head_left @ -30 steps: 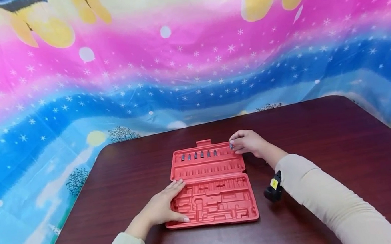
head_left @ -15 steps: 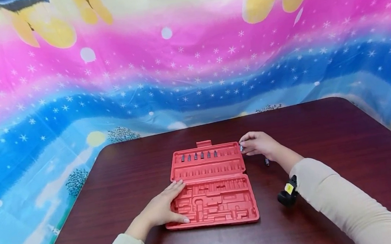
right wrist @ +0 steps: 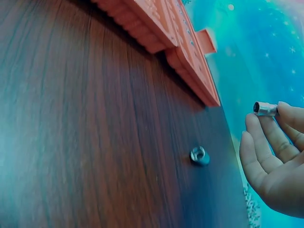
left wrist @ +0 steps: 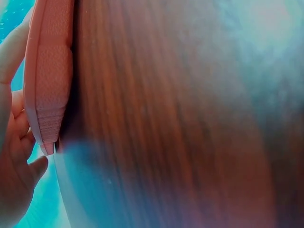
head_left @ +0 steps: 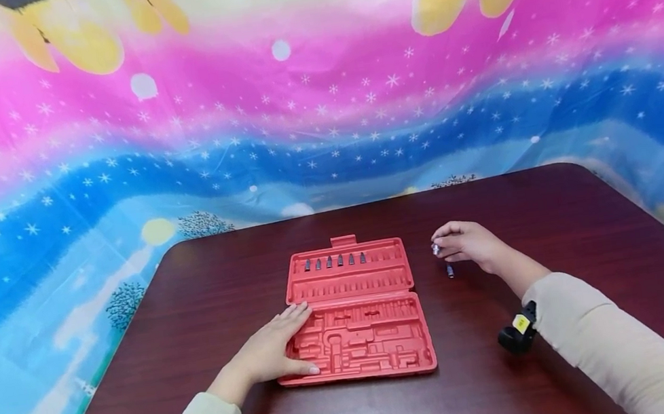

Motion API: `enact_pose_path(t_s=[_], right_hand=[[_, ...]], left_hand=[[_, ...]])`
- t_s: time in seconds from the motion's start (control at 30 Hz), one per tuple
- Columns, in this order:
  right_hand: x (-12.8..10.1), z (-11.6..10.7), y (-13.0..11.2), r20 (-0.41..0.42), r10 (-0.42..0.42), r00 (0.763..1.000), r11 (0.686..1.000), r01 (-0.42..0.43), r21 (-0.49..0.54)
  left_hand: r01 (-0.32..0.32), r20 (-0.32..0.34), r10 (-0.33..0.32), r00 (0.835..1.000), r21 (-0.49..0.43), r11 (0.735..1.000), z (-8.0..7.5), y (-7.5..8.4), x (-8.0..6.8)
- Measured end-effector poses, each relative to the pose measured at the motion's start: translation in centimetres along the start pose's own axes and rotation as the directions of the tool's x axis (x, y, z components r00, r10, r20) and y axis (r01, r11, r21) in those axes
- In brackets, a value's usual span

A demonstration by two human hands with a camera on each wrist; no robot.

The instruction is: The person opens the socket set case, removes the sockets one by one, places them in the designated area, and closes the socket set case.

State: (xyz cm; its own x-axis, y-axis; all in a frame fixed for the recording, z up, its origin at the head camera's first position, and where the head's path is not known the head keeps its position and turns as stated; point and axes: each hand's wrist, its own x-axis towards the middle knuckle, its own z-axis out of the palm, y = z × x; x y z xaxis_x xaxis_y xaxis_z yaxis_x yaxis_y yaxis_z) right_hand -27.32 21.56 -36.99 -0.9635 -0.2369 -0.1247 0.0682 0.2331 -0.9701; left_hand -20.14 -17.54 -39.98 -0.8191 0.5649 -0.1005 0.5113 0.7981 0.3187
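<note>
A red moulded case (head_left: 348, 294) lies unfolded on the table, its lid half at the back. My left hand (head_left: 271, 347) rests on the case's left side with spread fingers, the thumb over the front half. Between thumb and fingertips, my right hand (head_left: 468, 243) pinches a small silver socket (right wrist: 265, 109) above the table, to the right of the lid. A second socket (right wrist: 199, 156) lies on the table just below that hand, its hollow end visible in the right wrist view. Several dark pointed bits (head_left: 340, 261) stand in a row in the lid's upper slots.
The dark wood table (head_left: 491, 202) extends around the case. Behind it hangs a printed cloth backdrop (head_left: 320, 99). The case's raised latch tab (head_left: 343, 240) sticks out at the back edge.
My right hand has moved right, from over the lid's right end to beside the loose socket, still holding the silver socket. The left hand stays on the case.
</note>
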Motion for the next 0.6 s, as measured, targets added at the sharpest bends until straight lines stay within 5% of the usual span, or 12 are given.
enact_pose_path(t_s=[0.6], right_hand=[[-1.7,-2.5,1.3,-0.034,0.032,0.999,0.999,-0.032,-0.007]], left_hand=[[-0.008,-0.014,0.008,1.000,-0.019,1.000,0.3,-0.2,0.1]])
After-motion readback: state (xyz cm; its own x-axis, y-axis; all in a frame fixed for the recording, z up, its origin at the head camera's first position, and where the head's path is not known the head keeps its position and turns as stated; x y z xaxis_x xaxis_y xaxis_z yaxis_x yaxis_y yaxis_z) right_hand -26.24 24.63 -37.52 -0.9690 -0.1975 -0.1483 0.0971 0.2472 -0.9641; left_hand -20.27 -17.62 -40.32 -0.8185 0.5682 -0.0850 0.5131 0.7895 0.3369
